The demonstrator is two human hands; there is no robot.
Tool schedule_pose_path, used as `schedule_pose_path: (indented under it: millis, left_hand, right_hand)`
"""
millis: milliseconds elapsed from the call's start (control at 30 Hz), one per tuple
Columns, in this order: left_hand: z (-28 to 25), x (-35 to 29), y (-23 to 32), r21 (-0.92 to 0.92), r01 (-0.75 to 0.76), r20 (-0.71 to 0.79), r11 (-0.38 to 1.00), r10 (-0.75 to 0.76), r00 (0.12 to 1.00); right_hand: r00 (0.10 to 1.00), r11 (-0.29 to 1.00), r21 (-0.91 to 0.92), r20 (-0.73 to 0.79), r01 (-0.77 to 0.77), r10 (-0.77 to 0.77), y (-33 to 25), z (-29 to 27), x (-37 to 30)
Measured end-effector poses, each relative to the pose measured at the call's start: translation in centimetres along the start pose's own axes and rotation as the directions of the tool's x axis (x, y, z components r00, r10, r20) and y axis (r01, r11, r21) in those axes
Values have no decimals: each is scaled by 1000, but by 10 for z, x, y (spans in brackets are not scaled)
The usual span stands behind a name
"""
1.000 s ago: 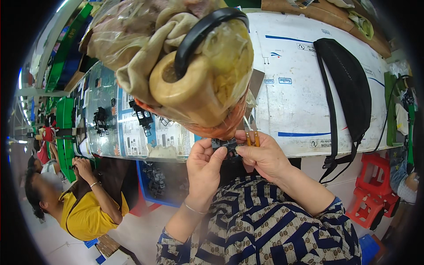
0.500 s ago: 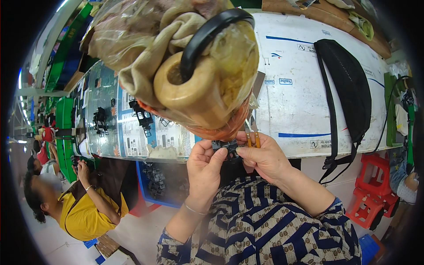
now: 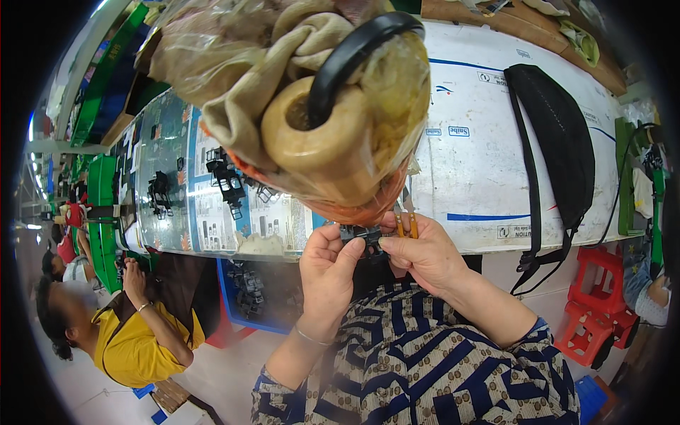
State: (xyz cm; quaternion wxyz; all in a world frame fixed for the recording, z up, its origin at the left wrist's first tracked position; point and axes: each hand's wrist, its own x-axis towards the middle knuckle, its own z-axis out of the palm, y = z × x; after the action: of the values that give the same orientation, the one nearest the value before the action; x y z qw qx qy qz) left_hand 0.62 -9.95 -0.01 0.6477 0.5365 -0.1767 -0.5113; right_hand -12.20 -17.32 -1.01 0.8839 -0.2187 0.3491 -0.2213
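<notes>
Centrally, a small black plastic part [image 3: 358, 234] sat pinched between both hands above the white table [image 3: 489, 177] edge. Left hand [image 3: 327, 273] fingers gripped it; right hand [image 3: 425, 255] also clasped orange-handled pliers [image 3: 405, 225]. Advised: firm grip, steady alignment.

A single head-worn fisheye looks steeply down, close over the hands [image 3: 375, 265] (edges bend, perhaps hiding detail).

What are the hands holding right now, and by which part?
Both hands, left hand and right hand, pinch a small black part by its ends; the right also grips orange-handled tweezers.
</notes>
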Motion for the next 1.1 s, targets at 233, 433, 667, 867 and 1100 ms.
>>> schedule_pose_path:
  millis: [233,433,667,867,1100]
  left_hand:
    - [-2,-1,0,-5,1,3,1000,-1,1000]
    - [-4,-1,1,-21,14,17,1000,-14,1000]
    - [-5,-3,1,-4,8,16,1000,-7,1000]
    - [-9,-12,-2,21,48,2,999,-48,999]
    - [-19,-30,-8,40,64,13,997,-65,998]
  right_hand:
    - [1000,1000,15,2,-2,2,1,0,0]
    - [1000,1000,16,18,-2,2,2,-1,1]
    - [1000,1000,17,-3,-21,21,1,2,0]
    - [999,999,17,5,-34,34,7,1,-7]
    - [995,994,-52,21,-93,94,20,0,-20]
